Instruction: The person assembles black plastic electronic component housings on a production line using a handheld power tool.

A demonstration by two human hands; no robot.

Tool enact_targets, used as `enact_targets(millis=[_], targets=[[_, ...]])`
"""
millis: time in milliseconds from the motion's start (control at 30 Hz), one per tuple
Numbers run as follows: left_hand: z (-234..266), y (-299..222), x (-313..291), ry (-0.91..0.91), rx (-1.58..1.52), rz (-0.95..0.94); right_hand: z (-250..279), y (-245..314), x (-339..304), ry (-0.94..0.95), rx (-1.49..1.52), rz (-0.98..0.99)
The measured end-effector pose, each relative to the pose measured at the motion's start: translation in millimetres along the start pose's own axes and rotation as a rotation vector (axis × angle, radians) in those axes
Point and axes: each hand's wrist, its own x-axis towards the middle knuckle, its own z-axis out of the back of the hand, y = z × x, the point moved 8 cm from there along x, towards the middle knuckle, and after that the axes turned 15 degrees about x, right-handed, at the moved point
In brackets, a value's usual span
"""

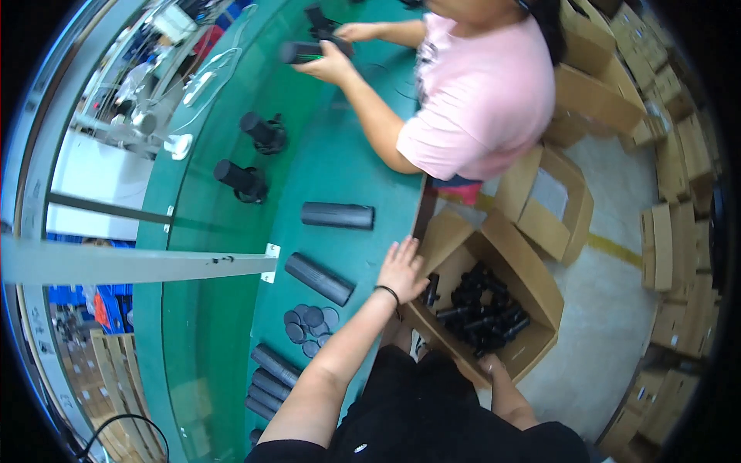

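My left hand [403, 272] lies at the edge of the green table [324, 258], fingers stretched out and nothing in them. Beside it stands an open cardboard box [535, 297] with a pile of black tube-shaped parts [482, 309] inside. My right hand [489, 364] is at the near wall of this box. Its fingers are mostly hidden, so I cannot see whether they hold anything. On the table left of my left hand are a ribbed black cylinder [319, 278] and another black cylinder [337, 216]. Several thin black discs [311, 318] lie loosely together.
More black cylinders [270, 383] lie side by side near my left forearm. Two black devices [241, 181] stand by the table's far side. A co-worker in a pink shirt [486, 85] handles a black cylinder [302, 52]. A white metal post [154, 262] reaches the table; cardboard cartons [679, 262] stand right.
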Motion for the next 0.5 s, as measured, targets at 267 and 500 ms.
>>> enact_targets(millis=[267,500], targets=[[19,-7,14,-0.071,0.112,-0.089,19,56,84,-0.215,0.586,0.443],[10,-18,13,-0.052,0.190,-0.112,-38,-7,174,-0.267,0.321,0.213]])
